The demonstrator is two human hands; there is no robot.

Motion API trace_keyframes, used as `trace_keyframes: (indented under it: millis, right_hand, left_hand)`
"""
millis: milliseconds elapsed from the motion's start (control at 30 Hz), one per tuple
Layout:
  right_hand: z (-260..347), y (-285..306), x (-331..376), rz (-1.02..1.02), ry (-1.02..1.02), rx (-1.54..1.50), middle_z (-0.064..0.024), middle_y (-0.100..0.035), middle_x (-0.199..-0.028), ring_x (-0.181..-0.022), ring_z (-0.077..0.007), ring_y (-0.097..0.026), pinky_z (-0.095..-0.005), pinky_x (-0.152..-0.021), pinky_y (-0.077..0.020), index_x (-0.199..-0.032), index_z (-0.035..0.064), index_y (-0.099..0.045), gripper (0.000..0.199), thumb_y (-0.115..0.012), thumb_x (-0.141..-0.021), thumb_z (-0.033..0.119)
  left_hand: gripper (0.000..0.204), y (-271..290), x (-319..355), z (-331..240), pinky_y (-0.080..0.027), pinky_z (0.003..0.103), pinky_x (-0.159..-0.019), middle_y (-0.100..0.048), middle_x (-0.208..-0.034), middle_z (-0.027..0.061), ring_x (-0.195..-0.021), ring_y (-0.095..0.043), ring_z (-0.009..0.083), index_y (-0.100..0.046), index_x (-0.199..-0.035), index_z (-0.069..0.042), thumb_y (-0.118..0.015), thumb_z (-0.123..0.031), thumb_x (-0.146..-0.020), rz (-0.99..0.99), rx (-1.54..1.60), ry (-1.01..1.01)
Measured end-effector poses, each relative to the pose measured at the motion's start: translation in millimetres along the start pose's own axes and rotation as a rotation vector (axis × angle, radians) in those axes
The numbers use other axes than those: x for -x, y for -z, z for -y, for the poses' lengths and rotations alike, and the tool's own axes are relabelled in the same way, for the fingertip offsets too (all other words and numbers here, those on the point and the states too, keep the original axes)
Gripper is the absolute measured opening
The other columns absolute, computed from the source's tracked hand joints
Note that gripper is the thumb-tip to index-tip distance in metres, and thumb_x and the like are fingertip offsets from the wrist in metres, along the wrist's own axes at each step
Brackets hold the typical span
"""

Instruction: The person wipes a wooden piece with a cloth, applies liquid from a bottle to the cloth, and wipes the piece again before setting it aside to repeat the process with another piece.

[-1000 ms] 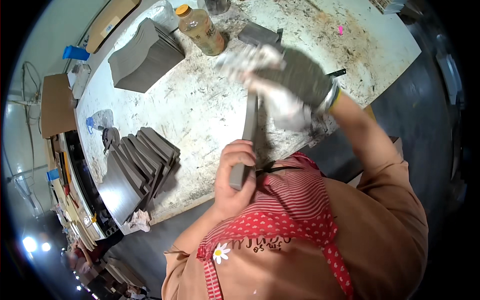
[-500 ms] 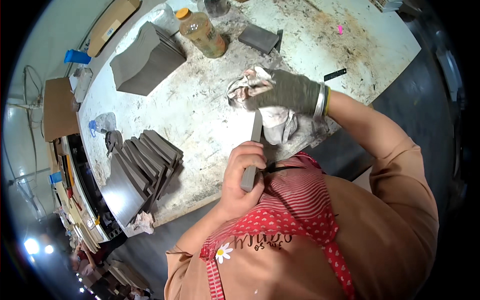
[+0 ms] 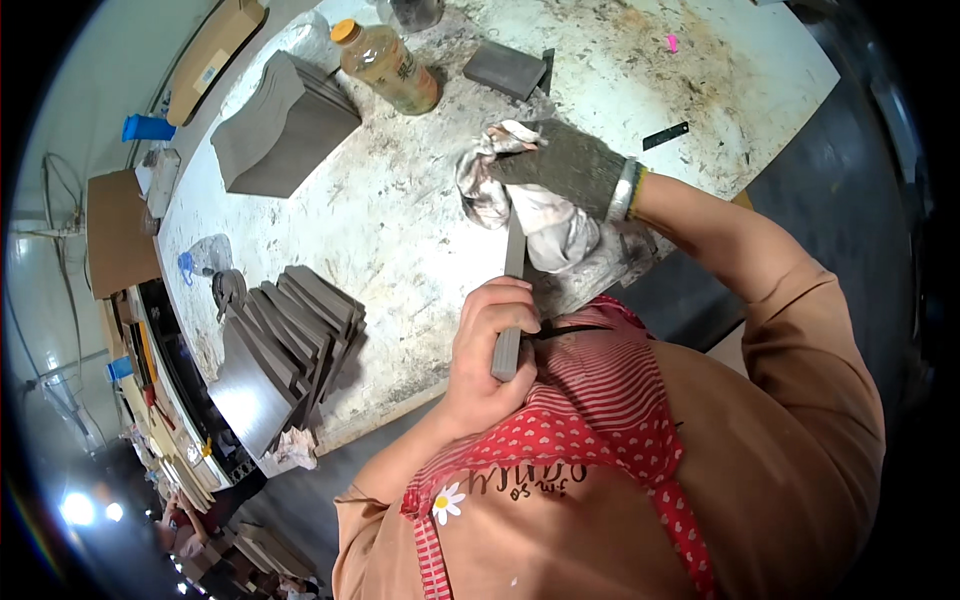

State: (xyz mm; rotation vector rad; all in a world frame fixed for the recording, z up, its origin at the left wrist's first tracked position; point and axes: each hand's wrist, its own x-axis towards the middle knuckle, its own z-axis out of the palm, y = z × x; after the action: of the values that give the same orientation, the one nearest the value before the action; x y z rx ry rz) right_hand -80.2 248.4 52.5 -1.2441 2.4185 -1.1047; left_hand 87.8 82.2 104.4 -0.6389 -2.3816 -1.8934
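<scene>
My bare left hand [image 3: 485, 345] is closed around the near end of a flat grey piece [image 3: 515, 250], seen nearly edge-on, close to my apron. It looks like one of the stacked grey pieces on the table. On my right hand [image 3: 575, 170] is a dark grey-green work glove. Its fingers are closed on a stained white rag [image 3: 565, 235], which lies over the far end of the grey piece and hangs down along its right side. The rag hides that end.
Grey pieces with curved edges stand in a fanned stack [image 3: 290, 330] at left and a tight stack [image 3: 280, 135] farther back. Beyond are an orange-capped bottle [image 3: 390, 70] and a dark block [image 3: 505, 70]. A black strip [image 3: 666, 136] lies at right on the white table [image 3: 420, 190].
The gloved right hand and rag have shifted slightly up and left at the far end of the piece; the glove was more blurred before. My left hand keeps its grip. The whole view has shifted slightly.
</scene>
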Motion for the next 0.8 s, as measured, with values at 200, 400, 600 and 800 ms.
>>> trace_keyframes:
  millis: [200, 400, 600, 800]
  right_hand:
    - [-69.5, 9.1, -13.0, -0.175, 0.012, -1.152, -0.0125, -0.057, -0.109, -0.102, -0.0165, -0.055, -0.0250, -0.085, -0.0479, -0.115, -0.0033, -0.048, 0.030, -0.052, -0.087, 0.007]
    - [43.0, -35.5, 5.3, -0.351, 0.484, -0.067, -0.0106, -0.056, -0.108, -0.100, -0.0169, -0.055, -0.0397, -0.076, -0.0474, -0.113, 0.0126, -0.052, 0.033, -0.043, -0.086, 0.028]
    - [1.2, -10.9, -15.7, -0.293, -0.045, -0.026, -0.0100, -0.063, -0.100, -0.091, -0.0209, -0.060, -0.0285, -0.081, -0.0448, -0.100, 0.0085, -0.060, 0.025, -0.048, -0.084, 0.022]
    - [45.4, -22.7, -9.4, -0.489, 0.361, -0.351, -0.0096, -0.058, -0.102, -0.093, -0.0222, -0.058, -0.0318, -0.081, -0.0460, -0.104, 0.0092, -0.057, 0.021, -0.048, -0.086, 0.016]
  left_hand:
    - [0.031, 4.1, 5.2, 11.6, -0.036, 0.040, -0.089, -0.048, -0.095, 0.0136, -0.099, -0.047, 0.0305, -0.048, -0.092, -0.004, -0.049, 0.008, -0.063, -0.097, 0.089, -0.011]
    - [0.028, 3.9, 8.0, 1.3, -0.034, 0.039, -0.091, -0.046, -0.095, 0.0127, -0.096, -0.045, 0.0269, -0.044, -0.093, -0.005, -0.047, 0.007, -0.067, -0.257, 0.143, 0.113]
    - [0.025, 2.5, 3.7, 3.6, -0.030, 0.042, -0.094, -0.045, -0.095, 0.0110, -0.099, -0.043, 0.0258, -0.044, -0.093, -0.005, -0.050, 0.002, -0.070, -0.227, 0.172, 0.060]
    - [0.028, 7.5, 7.1, 8.2, -0.029, 0.044, -0.097, -0.047, -0.093, 0.0116, -0.097, -0.044, 0.0244, -0.043, -0.093, -0.004, -0.047, 0.005, -0.067, -0.320, 0.251, 0.059]
